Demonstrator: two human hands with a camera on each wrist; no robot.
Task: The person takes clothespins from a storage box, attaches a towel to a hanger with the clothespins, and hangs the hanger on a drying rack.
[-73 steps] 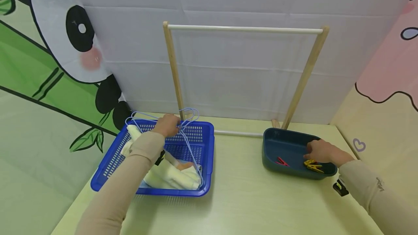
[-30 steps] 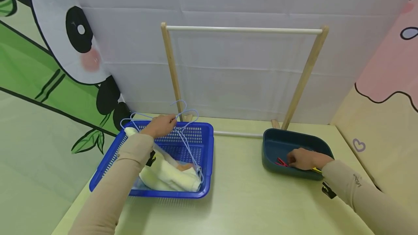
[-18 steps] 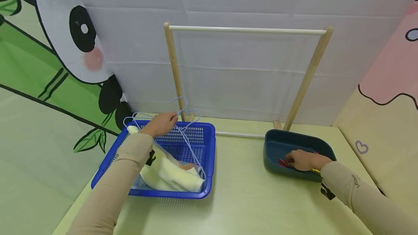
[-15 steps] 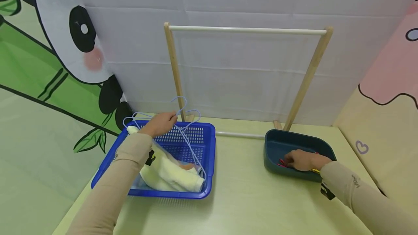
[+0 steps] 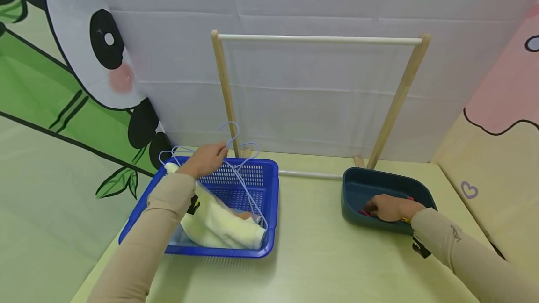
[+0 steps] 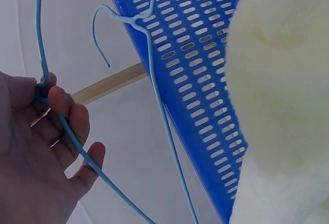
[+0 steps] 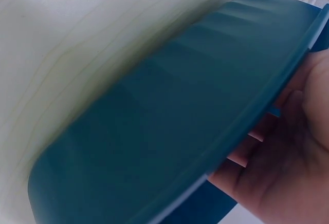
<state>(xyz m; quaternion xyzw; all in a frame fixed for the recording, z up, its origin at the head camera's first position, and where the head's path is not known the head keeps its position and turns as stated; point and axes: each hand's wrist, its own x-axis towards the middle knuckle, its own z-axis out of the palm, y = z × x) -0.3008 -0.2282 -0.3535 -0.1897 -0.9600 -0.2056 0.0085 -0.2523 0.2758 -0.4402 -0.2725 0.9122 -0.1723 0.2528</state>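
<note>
Light blue hanger over the blue basket, hook up, gripped by the left hand, fingers curled round it; right hand down inside the dark green tray at a red clip, cannot tell if pinched; pale yellow towel in basket

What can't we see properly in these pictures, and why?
What the right hand grasps, if anything: right wrist view, hidden by the green bin.
How many clips there are: head view, that hand partly covers them.
The rest of the held hanger: left wrist view, cut off by edges.
</note>
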